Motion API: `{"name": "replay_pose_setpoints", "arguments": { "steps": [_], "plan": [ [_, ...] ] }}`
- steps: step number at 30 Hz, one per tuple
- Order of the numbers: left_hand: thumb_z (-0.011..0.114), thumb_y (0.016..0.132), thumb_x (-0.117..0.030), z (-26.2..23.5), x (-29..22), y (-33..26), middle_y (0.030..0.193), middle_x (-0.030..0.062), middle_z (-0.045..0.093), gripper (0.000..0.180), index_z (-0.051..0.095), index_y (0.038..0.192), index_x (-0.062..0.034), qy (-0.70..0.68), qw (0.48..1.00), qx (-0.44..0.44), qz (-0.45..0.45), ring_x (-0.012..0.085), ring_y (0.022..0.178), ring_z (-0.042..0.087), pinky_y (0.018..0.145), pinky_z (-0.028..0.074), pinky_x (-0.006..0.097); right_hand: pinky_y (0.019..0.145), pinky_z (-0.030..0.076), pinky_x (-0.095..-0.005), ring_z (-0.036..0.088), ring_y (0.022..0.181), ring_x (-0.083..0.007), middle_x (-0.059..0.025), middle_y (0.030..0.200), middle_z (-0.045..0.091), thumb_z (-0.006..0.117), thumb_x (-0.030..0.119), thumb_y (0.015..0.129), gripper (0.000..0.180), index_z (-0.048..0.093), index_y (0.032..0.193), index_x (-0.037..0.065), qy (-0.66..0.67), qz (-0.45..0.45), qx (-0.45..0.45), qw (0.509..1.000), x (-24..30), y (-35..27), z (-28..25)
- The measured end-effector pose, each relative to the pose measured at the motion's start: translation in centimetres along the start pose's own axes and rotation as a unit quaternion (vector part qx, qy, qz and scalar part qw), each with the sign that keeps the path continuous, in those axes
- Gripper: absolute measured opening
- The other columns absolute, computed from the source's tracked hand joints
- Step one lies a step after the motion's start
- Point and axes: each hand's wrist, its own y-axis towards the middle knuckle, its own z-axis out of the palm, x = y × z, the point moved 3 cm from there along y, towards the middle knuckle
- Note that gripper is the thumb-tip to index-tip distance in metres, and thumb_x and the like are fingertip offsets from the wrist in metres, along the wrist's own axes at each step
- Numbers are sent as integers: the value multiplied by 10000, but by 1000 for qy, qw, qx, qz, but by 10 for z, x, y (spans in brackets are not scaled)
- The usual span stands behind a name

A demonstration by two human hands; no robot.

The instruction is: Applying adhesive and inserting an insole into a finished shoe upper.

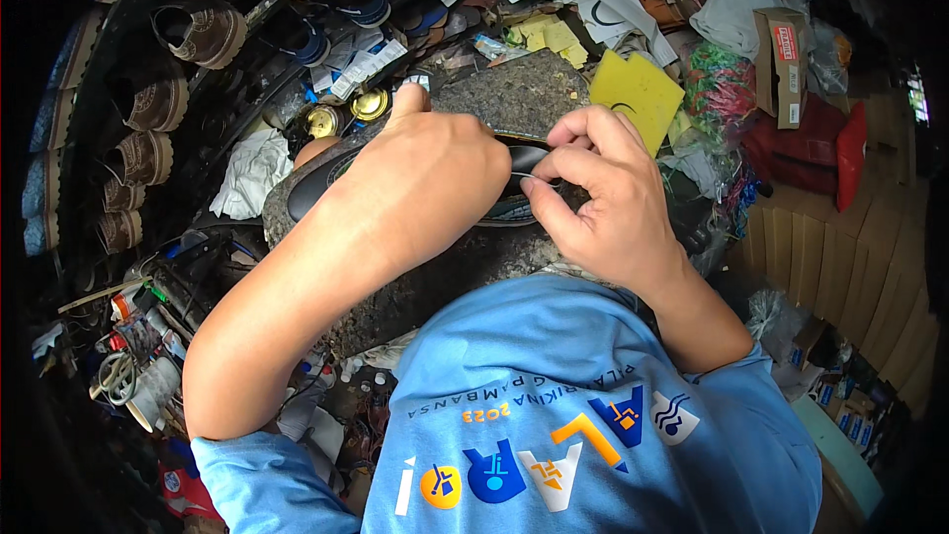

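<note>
A dark shoe sole [314,178] with a black insole lies on a rough grey slab [514,94] that rests on my lap. My left hand [425,183] presses down on the sole and covers its middle, thumb pointing away. My right hand [598,193] pinches a thin needle or wire [534,178] at the sole's right end, fingers curled tight. Most of the sole is hidden under both hands.
Brown shoes [198,35] line the dark shelves at left. Small brass tins [346,114], a white rag [252,173], yellow foam pieces [638,89] and paper scraps crowd the far side. A cardboard box [781,64] and red bag [850,153] sit right. Tools and scissors [119,376] lie lower left.
</note>
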Motion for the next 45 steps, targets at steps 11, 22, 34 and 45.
{"name": "replay_pose_setpoints", "arguments": {
  "steps": [11, 22, 34, 45],
  "plan": [
    [673, 742, -47, 12, 5, -17, 783, 55, 653, 49, 715, 742, -72, -82, 992, -97, -3, 260, 811, 667, 940, 436, 455, 825, 564, -409, 682, 959, -329, -126, 1074, 622, 818, 146, 715, 323, 720, 1009, 54, 76, 101, 46, 991, -16, 0, 6],
    [670, 753, -135, 19, -9, -19, 748, 23, 597, 53, 700, 719, -106, -94, 986, -131, -43, 198, 802, 675, 1004, 395, 524, 921, 568, -408, 668, 1123, -359, -175, 1251, 623, 888, 126, 617, 559, 702, 1139, 55, 105, 138, 72, 982, -22, -9, 7],
    [676, 735, -132, 15, -5, -15, 752, 16, 566, 47, 664, 707, -97, -86, 986, -143, -16, 191, 783, 637, 967, 395, 526, 890, 582, -406, 684, 1074, -365, -176, 1225, 631, 888, 115, 613, 568, 698, 1145, 57, 99, 122, 62, 986, -25, -5, 8],
    [658, 775, -126, 16, -14, -12, 782, 35, 614, 58, 687, 740, -90, -59, 990, -122, -32, 201, 792, 653, 1038, 388, 537, 902, 576, -418, 676, 1082, -364, -167, 1232, 619, 881, 129, 634, 553, 685, 1148, 72, 102, 110, 57, 987, -26, -9, 8]
  ]
}}
